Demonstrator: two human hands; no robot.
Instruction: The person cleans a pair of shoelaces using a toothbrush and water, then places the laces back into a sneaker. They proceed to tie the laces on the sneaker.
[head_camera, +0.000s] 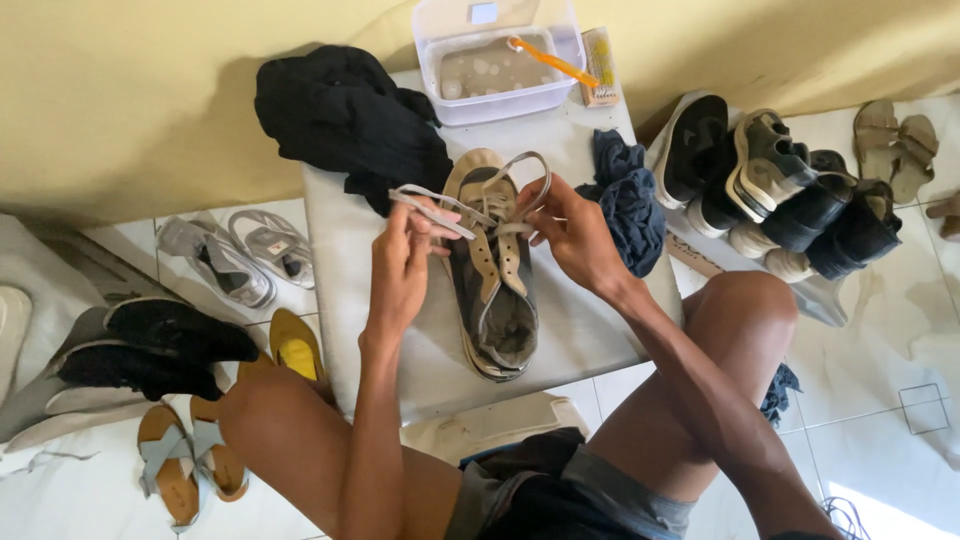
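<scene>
head view shows the left hand (400, 262) and right hand (572, 232), fingers pinching the grey laces (455, 215), lacing a worn sneaker (492, 275) on the surface (350, 300).

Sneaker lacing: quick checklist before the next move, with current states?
1. Sneaker lies flat on the white board: ok.
2. Left hand pinches a lace end: ok.
3. Right hand holds the lace loop at the eyelets: ok.
4. Lace free of the black cloth: cannot tell, they overlap.
5. Tub of soapy water stands apart from the hands: ok.
6. All eyelets threaded: cannot tell.
</scene>
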